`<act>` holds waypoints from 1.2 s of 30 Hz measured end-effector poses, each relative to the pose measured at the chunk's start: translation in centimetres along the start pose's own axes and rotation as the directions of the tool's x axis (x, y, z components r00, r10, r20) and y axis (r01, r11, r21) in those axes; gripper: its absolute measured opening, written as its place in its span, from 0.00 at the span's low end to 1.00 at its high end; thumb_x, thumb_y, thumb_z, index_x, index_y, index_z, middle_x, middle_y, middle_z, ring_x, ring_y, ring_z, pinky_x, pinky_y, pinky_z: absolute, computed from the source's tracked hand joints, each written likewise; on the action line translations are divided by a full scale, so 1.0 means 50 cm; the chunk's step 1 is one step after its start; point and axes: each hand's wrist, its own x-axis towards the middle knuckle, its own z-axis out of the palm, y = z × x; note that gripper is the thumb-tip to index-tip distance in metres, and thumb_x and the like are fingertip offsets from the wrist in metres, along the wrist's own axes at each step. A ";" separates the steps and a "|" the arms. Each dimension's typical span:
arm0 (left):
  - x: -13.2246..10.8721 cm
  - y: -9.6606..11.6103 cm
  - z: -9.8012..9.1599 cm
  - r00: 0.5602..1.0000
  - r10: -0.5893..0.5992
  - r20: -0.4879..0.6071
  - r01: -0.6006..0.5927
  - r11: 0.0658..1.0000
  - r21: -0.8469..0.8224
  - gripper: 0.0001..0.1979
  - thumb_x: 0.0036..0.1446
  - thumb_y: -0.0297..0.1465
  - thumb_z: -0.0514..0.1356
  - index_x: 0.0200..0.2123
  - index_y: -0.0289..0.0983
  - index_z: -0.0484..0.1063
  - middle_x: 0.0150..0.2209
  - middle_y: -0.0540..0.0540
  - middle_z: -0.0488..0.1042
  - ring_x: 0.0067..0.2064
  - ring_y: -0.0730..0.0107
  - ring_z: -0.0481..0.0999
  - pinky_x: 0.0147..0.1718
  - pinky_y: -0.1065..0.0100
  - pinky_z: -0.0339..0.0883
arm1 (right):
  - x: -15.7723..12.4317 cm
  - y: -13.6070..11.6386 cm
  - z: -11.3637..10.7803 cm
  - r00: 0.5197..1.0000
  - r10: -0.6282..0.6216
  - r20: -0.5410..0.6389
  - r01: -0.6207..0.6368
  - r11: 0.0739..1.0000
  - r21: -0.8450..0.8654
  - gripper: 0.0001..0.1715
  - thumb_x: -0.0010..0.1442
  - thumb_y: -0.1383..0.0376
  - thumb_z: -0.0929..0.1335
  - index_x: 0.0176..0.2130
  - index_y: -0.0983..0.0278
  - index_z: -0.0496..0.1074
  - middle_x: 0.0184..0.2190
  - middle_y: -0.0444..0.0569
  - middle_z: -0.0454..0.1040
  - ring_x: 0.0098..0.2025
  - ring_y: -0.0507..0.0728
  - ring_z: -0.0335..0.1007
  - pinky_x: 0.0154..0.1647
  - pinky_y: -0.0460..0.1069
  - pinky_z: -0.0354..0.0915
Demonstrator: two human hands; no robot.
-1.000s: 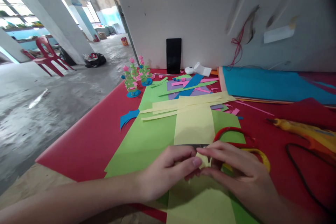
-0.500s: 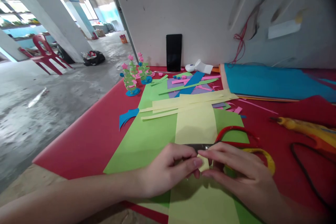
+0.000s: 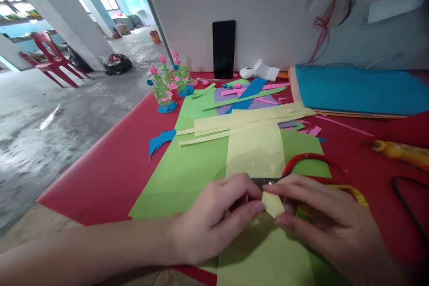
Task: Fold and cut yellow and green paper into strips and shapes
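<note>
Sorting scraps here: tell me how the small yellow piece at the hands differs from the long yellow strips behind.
The small yellow piece is short and squarish; the long yellow strips are narrow and span the green sheet. The piece is pinched between left hand and right hand; the strips lie untouched. The piece is single; the strips are several, overlapping. Both are pale yellow paper.

Scissors (image 3: 303, 156) and yellow strips (image 3: 241, 123) block ahead; bare red table (image 3: 114, 174) leftward gives room.
</note>
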 end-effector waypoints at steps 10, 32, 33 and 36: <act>0.002 -0.005 -0.015 0.978 0.198 0.072 -0.209 0.950 0.233 0.03 0.59 0.26 0.48 0.33 0.35 0.59 0.30 0.47 0.65 0.30 0.74 0.64 0.30 0.72 0.58 | -0.006 0.004 -0.002 1.000 -0.009 0.026 0.010 0.999 -0.036 0.11 0.52 0.60 0.68 0.38 0.57 0.69 0.29 0.44 0.75 0.28 0.50 0.73 0.21 0.39 0.67; 0.004 -0.009 -0.017 0.965 0.257 0.054 -0.260 0.908 0.328 0.04 0.58 0.27 0.52 0.32 0.34 0.64 0.30 0.46 0.70 0.32 0.76 0.69 0.32 0.76 0.62 | -0.005 0.002 -0.006 0.996 0.016 0.082 -0.010 0.997 -0.074 0.11 0.53 0.59 0.67 0.38 0.58 0.70 0.31 0.44 0.76 0.30 0.50 0.73 0.25 0.36 0.67; 0.005 -0.009 -0.017 0.962 0.268 0.056 -0.270 0.894 0.357 0.04 0.58 0.27 0.52 0.32 0.34 0.64 0.30 0.46 0.70 0.32 0.76 0.69 0.32 0.75 0.62 | -0.004 0.001 -0.006 0.997 0.011 0.080 -0.004 0.996 -0.086 0.11 0.52 0.59 0.67 0.38 0.58 0.70 0.31 0.44 0.76 0.30 0.50 0.74 0.25 0.36 0.67; 0.008 -0.012 -0.014 0.926 0.374 0.040 -0.352 0.823 0.447 0.06 0.59 0.29 0.51 0.31 0.33 0.64 0.29 0.46 0.71 0.30 0.76 0.69 0.29 0.74 0.63 | 0.003 -0.004 -0.005 0.999 -0.010 0.050 0.015 0.993 -0.119 0.11 0.52 0.56 0.66 0.35 0.58 0.72 0.30 0.43 0.76 0.29 0.49 0.74 0.24 0.35 0.67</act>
